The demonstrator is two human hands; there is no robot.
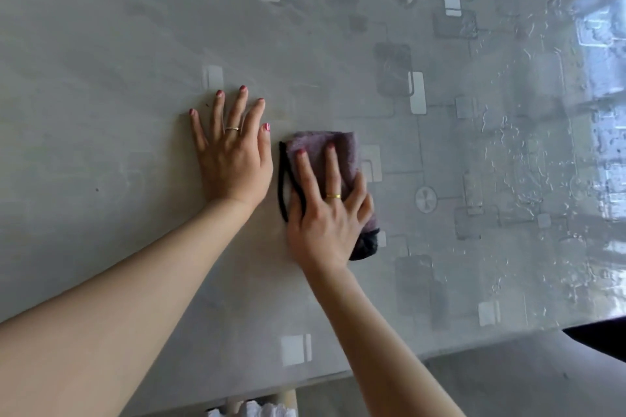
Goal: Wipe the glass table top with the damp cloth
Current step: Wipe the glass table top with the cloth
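Right now the damp cloth (335,159) lies folded into a narrow pad on the glass table top (101,61), roughly midway across it and a little toward the near edge. Its upper face is a fuzzy mauve-grey, a darker, almost black part shows at its near end under the heel of the hand, and a black cord loop (286,179) trails from its left side flat on the glass. The table top itself is grey with a pattern of pale and dark rounded rectangles joined by thin lines; toward the right edge the surface glares with window light and shows rippled, wet-looking streaks, while the left part looks matte and even.

The right hand (327,217) rests palm down on the cloth, fingers straight and slightly spread, pressing it to the glass rather than curling round it; the thumb lies along the left side by the cord, and a gold ring (333,196) sits on one finger. The forearm reaches in from the near edge at a slant.

The left hand (233,159) lies flat on the bare glass just beside the cloth's left side, not touching it, fingers stretched and fanned, holding nothing. It wears a thin ring (233,128), and the nails are painted dark pink. Its forearm comes in from the near left corner.
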